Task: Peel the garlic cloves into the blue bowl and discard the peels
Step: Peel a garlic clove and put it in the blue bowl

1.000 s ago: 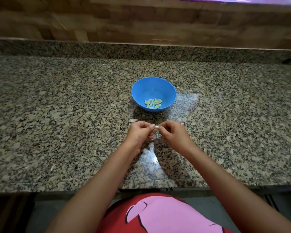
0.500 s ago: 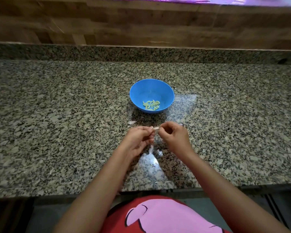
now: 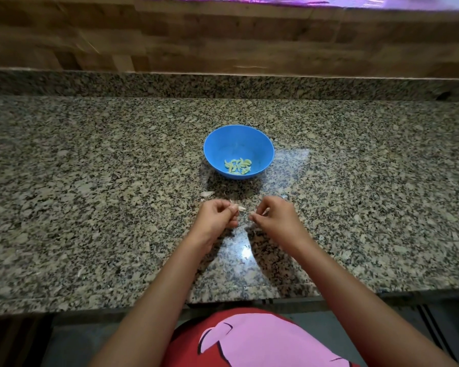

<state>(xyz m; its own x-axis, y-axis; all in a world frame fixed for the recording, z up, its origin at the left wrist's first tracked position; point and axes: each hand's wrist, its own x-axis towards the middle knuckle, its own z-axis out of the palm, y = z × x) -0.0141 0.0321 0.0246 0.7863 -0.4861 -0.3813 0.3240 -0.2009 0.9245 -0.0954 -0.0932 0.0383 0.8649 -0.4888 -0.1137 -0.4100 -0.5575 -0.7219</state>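
Pinching is what both hands do: my left hand (image 3: 217,217) curls its fingers in and nips a garlic clove (image 3: 240,208) between thumb and forefinger, the pale tip poking out toward three o'clock, while my right hand (image 3: 273,217), just across a small gap at three o'clock, nips what looks like a thin strip of peel (image 3: 265,211), though it is too small for me to be sure. I keep the clove high at the fingertips, not deep in the palm, so the skin stays exposed and one hand can anchor it while the other pulls. Both hands hover low over the granite counter (image 3: 90,207) so anything that drops lands close by. The blue bowl (image 3: 223,144) sits at twelve o'clock from my hands, near enough that a short reach forward would drop a finished clove in; a small heap of peeled cloves (image 3: 237,165) already lies at its bottom, toward its six o'clock side. A pale loose piece (image 3: 206,194), clove or husk I cannot tell, rests on the counter at eleven o'clock of my left hand, between it and the bowl. I judge the peeling is well underway, with the scraps not yet discarded.
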